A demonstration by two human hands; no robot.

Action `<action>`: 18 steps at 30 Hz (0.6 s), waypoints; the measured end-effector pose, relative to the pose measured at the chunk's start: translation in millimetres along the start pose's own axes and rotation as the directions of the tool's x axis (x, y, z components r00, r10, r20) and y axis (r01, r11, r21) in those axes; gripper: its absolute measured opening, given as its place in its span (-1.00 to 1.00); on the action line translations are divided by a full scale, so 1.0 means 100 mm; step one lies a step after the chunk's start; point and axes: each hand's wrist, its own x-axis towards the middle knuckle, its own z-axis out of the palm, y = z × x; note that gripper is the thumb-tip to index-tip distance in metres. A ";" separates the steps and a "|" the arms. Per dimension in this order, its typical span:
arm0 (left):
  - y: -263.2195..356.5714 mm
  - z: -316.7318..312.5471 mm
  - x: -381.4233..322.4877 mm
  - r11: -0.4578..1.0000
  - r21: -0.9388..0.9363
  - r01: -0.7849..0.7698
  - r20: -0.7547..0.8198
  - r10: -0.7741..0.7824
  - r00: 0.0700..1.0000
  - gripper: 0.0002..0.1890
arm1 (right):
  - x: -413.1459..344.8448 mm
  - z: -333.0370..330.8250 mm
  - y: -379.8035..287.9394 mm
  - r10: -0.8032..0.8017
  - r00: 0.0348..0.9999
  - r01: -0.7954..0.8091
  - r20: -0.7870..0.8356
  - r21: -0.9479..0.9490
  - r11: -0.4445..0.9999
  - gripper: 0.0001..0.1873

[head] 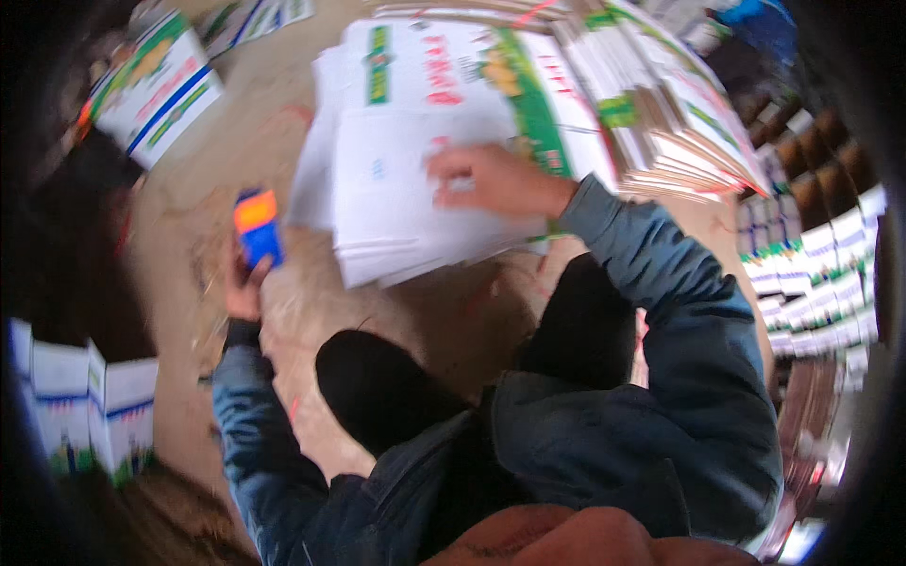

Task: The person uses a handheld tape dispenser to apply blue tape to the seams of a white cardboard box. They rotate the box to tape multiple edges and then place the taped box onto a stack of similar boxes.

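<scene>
My left hand (245,286) grips a small blue-and-orange block-shaped object (262,240) out to the left, above the floor. Blur hides what exactly it is. In front of me lies a stack of flat white printed cardboard sheets (396,177) with green bands and red lettering. Over its right half is my right hand (488,177), blurred, its fingers bent and apart with nothing seen between them. Whether its fingertips touch the top sheet cannot be told.
Bundled folded cartons (637,106) lie right of the stack. A printed carton panel (159,92) is at far left, with white carton pieces (92,403) lower left. Many cartons (814,276) are piled along the right. Red string scraps lie on the bare floor (177,283).
</scene>
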 end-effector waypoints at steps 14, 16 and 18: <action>1.68 2.01 -0.31 0.976 0.053 0.210 0.232 -0.217 0.948 -0.02 | 0.48 0.17 -0.07 -0.160 0.977 0.022 0.137 0.689 0.725 -0.62; 1.62 2.04 -0.48 0.962 0.060 0.266 0.214 -0.272 0.938 -0.02 | 0.44 0.20 0.01 -0.225 0.946 -0.029 0.234 0.750 0.660 -0.63; 1.55 2.07 -0.68 0.951 0.078 0.299 0.188 -0.309 0.932 -0.04 | 0.41 0.26 0.07 -0.255 0.913 -0.113 0.319 0.798 0.592 -0.64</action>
